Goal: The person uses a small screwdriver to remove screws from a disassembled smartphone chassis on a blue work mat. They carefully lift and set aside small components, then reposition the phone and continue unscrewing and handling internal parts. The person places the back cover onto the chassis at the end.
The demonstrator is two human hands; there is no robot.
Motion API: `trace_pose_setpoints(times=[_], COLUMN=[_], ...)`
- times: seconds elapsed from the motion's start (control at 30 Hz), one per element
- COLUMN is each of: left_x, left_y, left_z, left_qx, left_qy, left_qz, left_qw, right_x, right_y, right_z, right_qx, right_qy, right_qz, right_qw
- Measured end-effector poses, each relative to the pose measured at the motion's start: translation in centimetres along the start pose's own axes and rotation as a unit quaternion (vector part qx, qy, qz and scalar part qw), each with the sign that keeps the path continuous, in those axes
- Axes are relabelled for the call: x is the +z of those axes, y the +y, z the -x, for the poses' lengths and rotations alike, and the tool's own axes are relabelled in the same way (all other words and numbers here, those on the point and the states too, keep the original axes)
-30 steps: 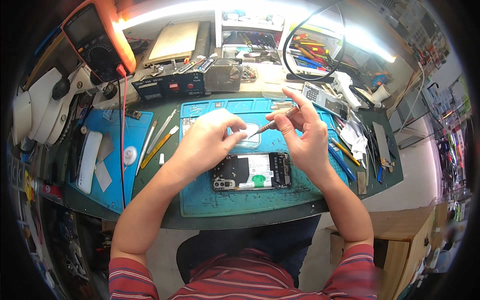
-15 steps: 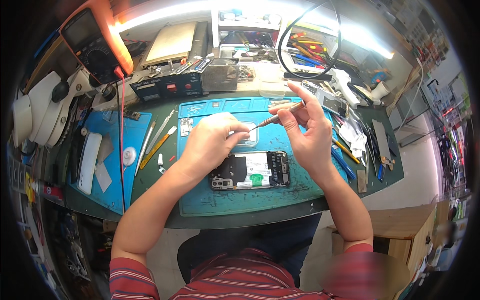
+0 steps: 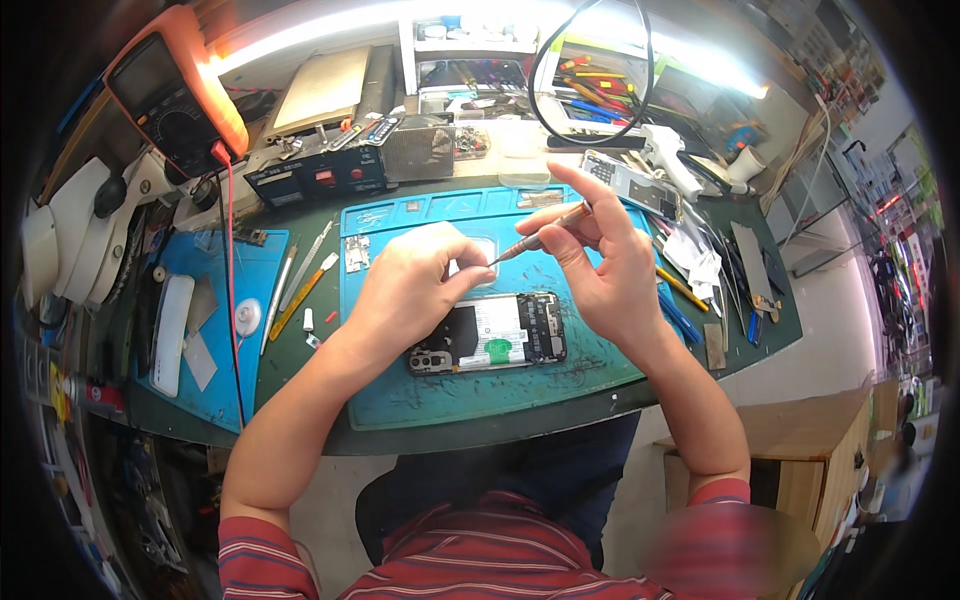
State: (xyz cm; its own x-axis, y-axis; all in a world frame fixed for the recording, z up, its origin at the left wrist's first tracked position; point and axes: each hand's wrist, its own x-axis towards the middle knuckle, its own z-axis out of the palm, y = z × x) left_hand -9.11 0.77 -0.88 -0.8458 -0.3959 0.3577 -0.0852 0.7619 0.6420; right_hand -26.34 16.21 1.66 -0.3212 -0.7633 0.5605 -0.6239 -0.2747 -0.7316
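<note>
My right hand [image 3: 610, 275] holds a slim metal screwdriver [image 3: 532, 241] at a slant, index finger raised high, its tip pointing down-left to my left fingertips. My left hand [image 3: 410, 285] is closed in a pinch at that tip; whatever lies between finger and thumb is too small or hidden to make out. Behind those fingers is a small clear container [image 3: 479, 247], partly covered. An opened phone [image 3: 523, 334], with battery and internal parts exposed, lies below my hands on a blue work mat [image 3: 420, 400].
An orange multimeter [image 3: 175, 95] with leads stands at the back left, beside a black powered unit [image 3: 295, 182] and white microscope-like equipment [image 3: 55, 230]. Tweezers, a yellow-handled tool [image 3: 305, 296] and a second blue mat [image 3: 215, 360] lie left. Pens, paper scraps [image 3: 690, 250] and another opened device [image 3: 632, 186] crowd the right.
My left finger and thumb have closed in toward the screwdriver tip. The bench has shifted slightly left and up in the view. The screwdriver stays in my right hand.
</note>
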Motion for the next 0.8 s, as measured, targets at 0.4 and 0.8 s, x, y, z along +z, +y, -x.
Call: trace_pose_setpoints(times=[0.4, 0.8], left_x=[1.4, 2.5], left_y=[3.0, 3.9], left_z=[1.1, 2.3], left_qx=[0.080, 0.100], left_qy=[-0.008, -0.121], left_qz=[-0.015, 0.067], left_qw=[0.997, 0.985], right_x=[-2.8, -3.7], right_y=[-2.1, -2.8], right_z=[2.2, 4.9], right_qx=[-0.077, -0.060], right_qy=[-0.038, -0.045], right_qz=[0.087, 0.127], right_qw=[0.993, 0.989])
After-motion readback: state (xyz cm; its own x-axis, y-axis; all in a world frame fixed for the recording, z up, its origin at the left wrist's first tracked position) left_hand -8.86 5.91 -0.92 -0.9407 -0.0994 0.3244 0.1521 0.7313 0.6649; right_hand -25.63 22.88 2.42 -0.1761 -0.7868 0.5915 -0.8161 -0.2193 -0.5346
